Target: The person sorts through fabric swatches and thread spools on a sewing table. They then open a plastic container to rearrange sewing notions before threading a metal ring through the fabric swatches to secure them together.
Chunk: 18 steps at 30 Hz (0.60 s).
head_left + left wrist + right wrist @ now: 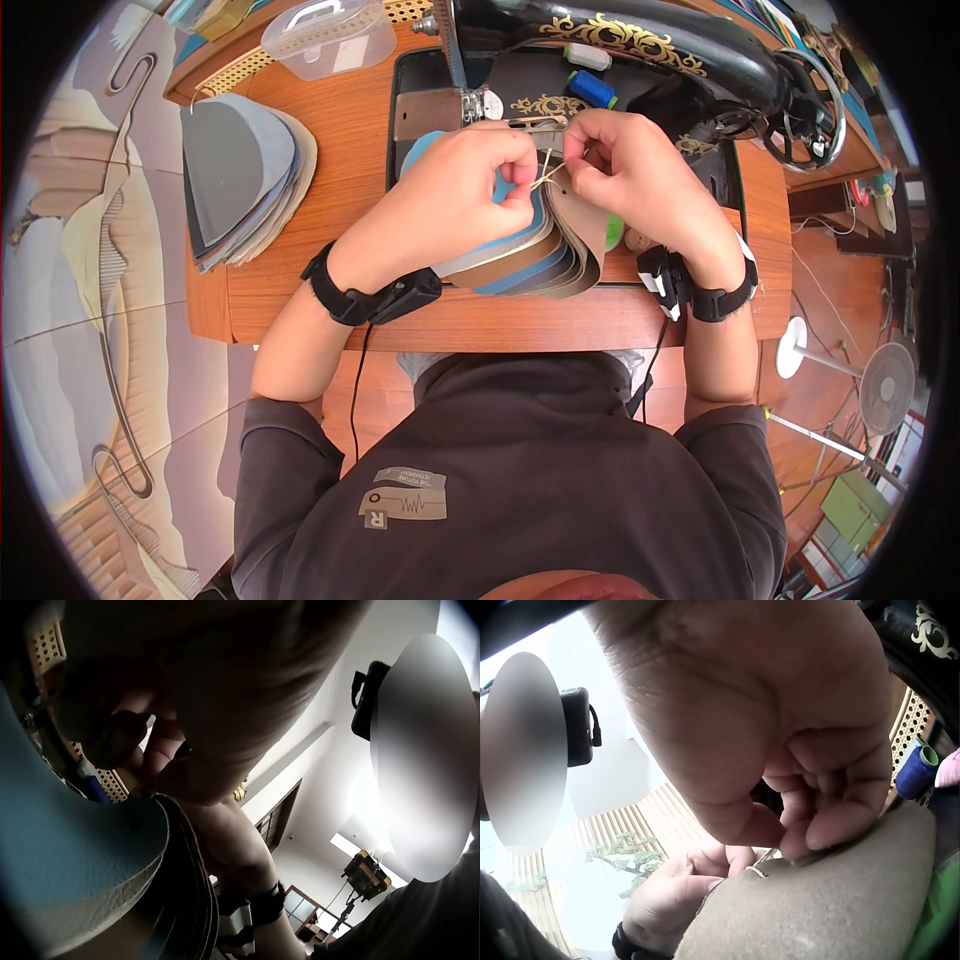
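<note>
A fanned bundle of leather-like swatches (535, 265) in blue, brown, grey and beige lies under both hands, in front of the sewing machine. A thin pale cord (547, 178) runs at its top, between the two hands. My left hand (455, 180) pinches the cord between thumb and fingertips. The right hand (640, 170) has its thumb and fingers curled together at the cord's other side. In the right wrist view a loop of cord (757, 871) passes by the edge of the beige swatch (810, 915), with the right fingertips right at that edge.
A black sewing machine (630, 45) with gold ornament stands behind the hands. Blue thread (592, 88) and pale thread (587, 57) spools lie on its bed. Another swatch bundle (240, 165) is on the table's left, near a clear plastic box (335, 40). A fan (885, 388) stands at the right.
</note>
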Available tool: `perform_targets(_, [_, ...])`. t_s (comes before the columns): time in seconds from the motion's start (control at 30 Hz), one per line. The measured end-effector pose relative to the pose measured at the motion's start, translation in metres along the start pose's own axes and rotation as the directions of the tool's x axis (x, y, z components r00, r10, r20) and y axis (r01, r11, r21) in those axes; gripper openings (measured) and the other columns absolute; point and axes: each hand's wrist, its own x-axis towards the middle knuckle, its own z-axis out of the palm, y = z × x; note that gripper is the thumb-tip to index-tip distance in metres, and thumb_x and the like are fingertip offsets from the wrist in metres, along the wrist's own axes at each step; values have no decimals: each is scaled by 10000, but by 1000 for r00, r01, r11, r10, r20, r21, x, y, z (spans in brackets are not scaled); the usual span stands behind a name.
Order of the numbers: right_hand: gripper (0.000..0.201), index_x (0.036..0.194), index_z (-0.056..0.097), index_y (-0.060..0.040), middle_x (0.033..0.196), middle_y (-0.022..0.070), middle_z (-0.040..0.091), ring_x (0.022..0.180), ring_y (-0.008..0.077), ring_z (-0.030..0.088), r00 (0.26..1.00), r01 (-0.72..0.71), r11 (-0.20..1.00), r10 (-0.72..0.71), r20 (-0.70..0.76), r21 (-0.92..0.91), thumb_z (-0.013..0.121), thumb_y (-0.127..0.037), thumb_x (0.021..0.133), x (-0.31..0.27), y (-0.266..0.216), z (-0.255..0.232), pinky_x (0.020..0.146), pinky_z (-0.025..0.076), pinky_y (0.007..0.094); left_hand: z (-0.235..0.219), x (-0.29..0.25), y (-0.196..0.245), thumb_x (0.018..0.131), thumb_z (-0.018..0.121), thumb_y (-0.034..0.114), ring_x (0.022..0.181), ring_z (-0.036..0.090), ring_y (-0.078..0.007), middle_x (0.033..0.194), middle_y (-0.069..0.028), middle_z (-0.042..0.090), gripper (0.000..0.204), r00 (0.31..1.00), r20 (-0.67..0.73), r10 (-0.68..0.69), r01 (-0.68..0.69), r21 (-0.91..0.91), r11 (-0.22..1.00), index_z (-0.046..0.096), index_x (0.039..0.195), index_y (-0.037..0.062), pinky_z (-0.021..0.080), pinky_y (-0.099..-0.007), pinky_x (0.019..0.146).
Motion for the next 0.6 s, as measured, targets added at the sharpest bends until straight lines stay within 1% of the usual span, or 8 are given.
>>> perform_targets(0.03, [138,885,640,49,718,107,636,673,172,621,1000,5,999,-6,11,33,652,-58,799,0,1,0,655,520,320,0,0,0,821,639,8,588,382,-80,714,-9,450,90,1000,1,-6,6,-11,1000,557,857,12,330,-278,554])
perform_targets(0.13, [110,895,651,45,728,65,646,682,125,611,999,22,991,-26,27,134,658,-35,819,1,5,-3,652,517,292,-4,1,7,835,620,20,568,385,-61,647,3,439,88,978,91,-186,191,-40,981,545,880,9,316,-281,521])
perform_targets(0.2, [96,912,670,42,737,38,651,689,97,602,999,42,977,-47,16,208,670,-24,843,2,9,-1,652,517,272,-4,1,6,850,615,27,562,385,-55,627,12,436,87,978,115,-176,181,-33,983,536,882,11,310,-280,511])
perform_targets(0.3, [99,945,699,40,748,30,660,695,91,605,997,-50,972,34,74,228,697,-33,878,-1,1,-3,658,525,265,-2,1,3,870,614,34,565,390,-49,628,20,445,82,980,122,-155,161,-43,986,535,881,15,308,-281,507])
perform_targets(0.4, [72,983,685,42,775,-18,636,704,20,582,986,-93,985,71,151,146,698,12,919,0,1,-5,603,484,198,5,0,-6,904,631,58,570,392,-47,635,26,445,95,992,93,-88,94,-63,994,545,886,21,306,-279,507])
perform_targets(0.43, [61,970,686,41,763,-20,634,693,22,581,985,-100,985,78,152,143,700,12,918,0,1,-5,593,482,200,7,0,-7,918,638,70,571,392,-46,635,28,442,105,995,78,-58,64,-68,996,549,889,24,304,-279,507])
perform_targets(0.5, [43,944,688,39,741,-22,630,672,25,581,984,-114,984,93,155,135,705,13,915,0,-2,-6,574,477,204,4,1,0,940,651,97,573,388,-41,638,32,441,125,981,135,-136,145,-66,987,557,895,27,301,-274,506])
perform_targets(0.6, [71,914,711,33,705,28,646,662,85,594,983,-144,977,122,137,160,730,-21,873,0,-6,-7,623,517,265,5,2,2,961,661,120,573,375,-27,639,42,437,140,977,146,-155,168,-78,983,574,900,28,289,-261,502])
